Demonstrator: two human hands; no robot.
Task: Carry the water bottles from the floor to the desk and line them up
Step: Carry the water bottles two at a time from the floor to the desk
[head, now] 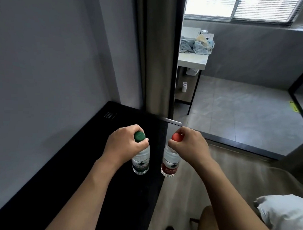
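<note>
My left hand (123,145) grips the neck of a clear water bottle with a green cap and green label (141,162), held upright over the black desk (86,164). My right hand (189,146) pinches the neck of a second bottle with a red cap and red label (169,165), upright at the desk's right edge. The two bottles stand side by side, a small gap apart. Whether their bases touch the desktop I cannot tell.
A grey wall runs along the desk's left side, and a curtain (158,54) hangs at its far end. A small grid of holes (108,115) marks the desktop. Right of the desk lies wood floor, a white pillow (285,216), and a tiled room with a white table (193,59).
</note>
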